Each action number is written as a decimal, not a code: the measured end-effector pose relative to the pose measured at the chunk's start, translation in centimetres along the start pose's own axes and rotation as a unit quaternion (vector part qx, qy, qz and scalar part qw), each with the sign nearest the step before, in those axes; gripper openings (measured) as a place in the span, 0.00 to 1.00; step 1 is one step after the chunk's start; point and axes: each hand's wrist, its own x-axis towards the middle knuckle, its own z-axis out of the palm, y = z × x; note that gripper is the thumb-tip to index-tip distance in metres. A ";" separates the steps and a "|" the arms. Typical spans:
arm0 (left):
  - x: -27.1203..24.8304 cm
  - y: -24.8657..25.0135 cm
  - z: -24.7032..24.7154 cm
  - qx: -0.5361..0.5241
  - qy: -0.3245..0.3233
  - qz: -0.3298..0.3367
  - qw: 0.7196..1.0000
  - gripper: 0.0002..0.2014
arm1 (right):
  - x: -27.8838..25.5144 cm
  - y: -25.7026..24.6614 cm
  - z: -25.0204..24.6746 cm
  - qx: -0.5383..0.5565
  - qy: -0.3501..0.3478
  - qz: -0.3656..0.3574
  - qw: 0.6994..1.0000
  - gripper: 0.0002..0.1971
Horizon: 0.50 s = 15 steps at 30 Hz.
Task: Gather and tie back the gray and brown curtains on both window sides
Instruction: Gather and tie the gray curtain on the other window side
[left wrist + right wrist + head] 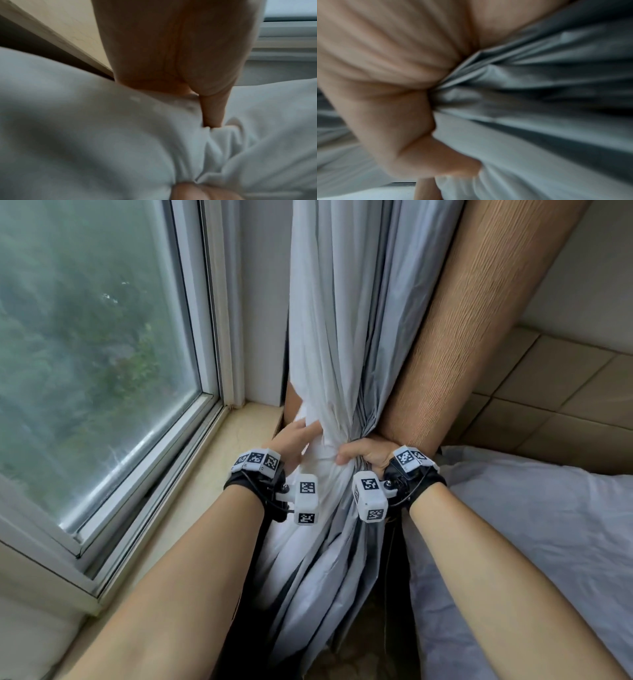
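So on the far left we've got the window (96,354) with blurry green trees behind the glass, and the pale sill (219,453) running along just left of our left hand (294,443). That hand has its fingers (310,430) pushed into the pale folds of the gray curtain (329,337); in the left wrist view a finger digs right into the bunched cloth, but we honestly can't tell if the fingers are actually closed round a fold or just pressing on it. The gray curtain hangs straight down between our two hands and gets cinched into a narrow waist right at finger level, then spreads out again below our wrists. Our right hand (368,455) is the one doing the squeezing: fingers (385,47) curled tight and clamped on the gathered gray fabric, which fans out in creases from the grip in the right wrist view. Just right of and above those fingers the brown curtain (479,320) hangs at a slant, touching the gray one, with its lower end disappearing behind our right hand. Farther right there's a tiled wall (555,392) and a bed (534,542) covered in a pale sheet.
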 end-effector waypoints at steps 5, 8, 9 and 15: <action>0.4 0.2 -0.9 0.012 0.149 0.044 0.988 0.25 | 1.1 0.1 -0.1 0.019 0.044 -0.025 0.999 0.33; 0.1 0.1 -2.1 0.036 0.205 0.061 0.976 0.29 | 2.3 0.3 -0.2 0.016 0.147 -0.090 0.985 0.23; -0.2 0.1 -2.4 0.040 0.211 0.065 0.974 0.30 | 2.8 0.3 -0.2 0.011 0.173 -0.110 0.979 0.19; -2.5 1.4 -1.5 0.064 0.156 0.080 0.982 0.18 | 4.0 0.2 0.8 -0.032 0.177 -0.175 0.968 0.12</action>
